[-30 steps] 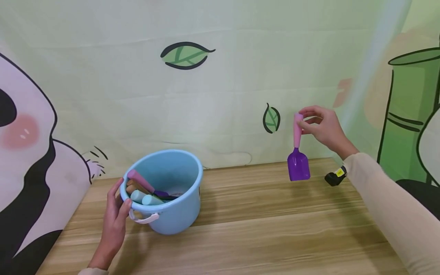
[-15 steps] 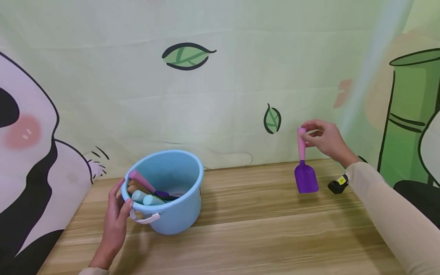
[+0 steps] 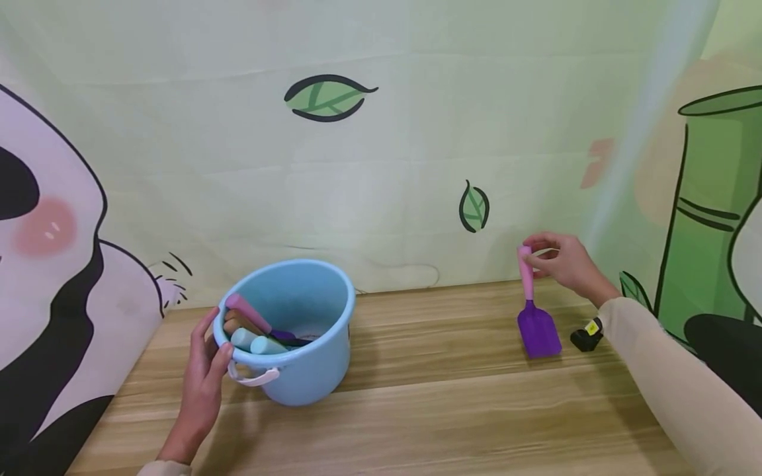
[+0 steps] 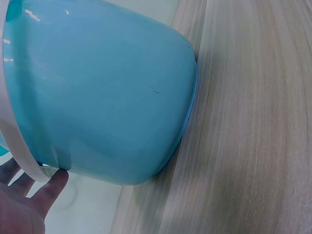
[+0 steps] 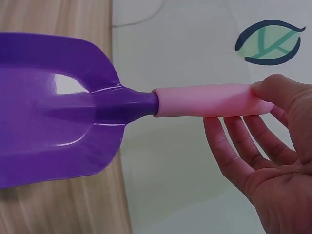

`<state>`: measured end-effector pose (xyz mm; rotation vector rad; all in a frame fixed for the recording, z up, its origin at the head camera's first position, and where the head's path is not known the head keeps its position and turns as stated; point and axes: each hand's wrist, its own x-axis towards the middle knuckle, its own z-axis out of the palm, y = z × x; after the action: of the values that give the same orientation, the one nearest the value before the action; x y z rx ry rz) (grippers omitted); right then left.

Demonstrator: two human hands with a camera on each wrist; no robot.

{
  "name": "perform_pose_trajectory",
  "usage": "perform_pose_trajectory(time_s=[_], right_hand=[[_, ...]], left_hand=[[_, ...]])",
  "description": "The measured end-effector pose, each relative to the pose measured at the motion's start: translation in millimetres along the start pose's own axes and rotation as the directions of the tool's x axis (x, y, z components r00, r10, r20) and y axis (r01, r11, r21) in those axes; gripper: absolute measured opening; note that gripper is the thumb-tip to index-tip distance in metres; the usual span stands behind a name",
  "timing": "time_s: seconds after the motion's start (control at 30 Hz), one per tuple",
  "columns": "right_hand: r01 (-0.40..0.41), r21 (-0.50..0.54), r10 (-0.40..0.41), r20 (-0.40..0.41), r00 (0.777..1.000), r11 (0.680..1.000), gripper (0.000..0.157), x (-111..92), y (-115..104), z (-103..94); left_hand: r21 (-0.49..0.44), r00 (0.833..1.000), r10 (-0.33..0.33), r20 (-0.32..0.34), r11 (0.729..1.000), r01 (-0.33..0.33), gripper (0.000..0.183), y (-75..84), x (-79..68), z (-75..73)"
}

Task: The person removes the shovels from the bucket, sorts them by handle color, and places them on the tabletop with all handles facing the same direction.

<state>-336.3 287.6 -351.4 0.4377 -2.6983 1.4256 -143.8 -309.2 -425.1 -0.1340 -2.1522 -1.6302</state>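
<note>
My right hand (image 3: 565, 264) pinches the top of the pink handle of a purple toy shovel (image 3: 538, 330), which hangs blade down. In the right wrist view, the thumb lies on one side of the handle and several fingertips on the other. Whether the blade touches the table cannot be told. At the left, a light blue bucket (image 3: 318, 370) stands on the table. My left hand (image 3: 202, 383) holds its rim beside the white bail handle (image 3: 256, 379). Inside lean a pink handle (image 3: 250, 314), a brown one (image 3: 238, 325) and two light blue ones (image 3: 266, 345); their lower ends are partly hidden.
A small black object with a yellow label (image 3: 586, 335), like a tape measure, lies right of the shovel, near my right sleeve. The wooden table (image 3: 428, 410) ends at a printed cloth backdrop (image 3: 405, 132) with panda and leaf pictures.
My right hand has lowered the shovel toward the table and shifted it slightly right. The left hand stays on the bucket rim, and the bucket stands as before.
</note>
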Motion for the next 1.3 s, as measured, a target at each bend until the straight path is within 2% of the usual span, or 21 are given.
perform_pose_trajectory(time_s=[0.5,0.8,0.97,1.3], right_hand=[[-0.098,0.024,0.096,0.066,0.993,0.995,0.043,-16.2,30.6,7.6],[-0.097,0.007,0.096,0.102,0.990,0.995,0.037,-21.6,47.8,12.4],[-0.113,0.024,0.109,0.121,0.987,0.993,0.041,-23.0,56.3,15.1],[-0.161,0.014,0.157,0.152,0.976,0.987,0.045,-23.1,73.0,24.0]], left_hand=[[-0.007,1.000,0.005,-0.005,1.000,-0.005,0.059,0.1,0.2,-0.3],[-0.002,1.000,0.009,-0.008,1.000,-0.009,0.059,-1.0,-0.8,-0.1],[-0.016,0.999,0.022,-0.028,1.000,-0.023,0.059,-1.3,0.3,-0.9],[0.011,1.000,0.007,-0.012,1.000,-0.007,0.059,-1.1,-0.2,0.0]])
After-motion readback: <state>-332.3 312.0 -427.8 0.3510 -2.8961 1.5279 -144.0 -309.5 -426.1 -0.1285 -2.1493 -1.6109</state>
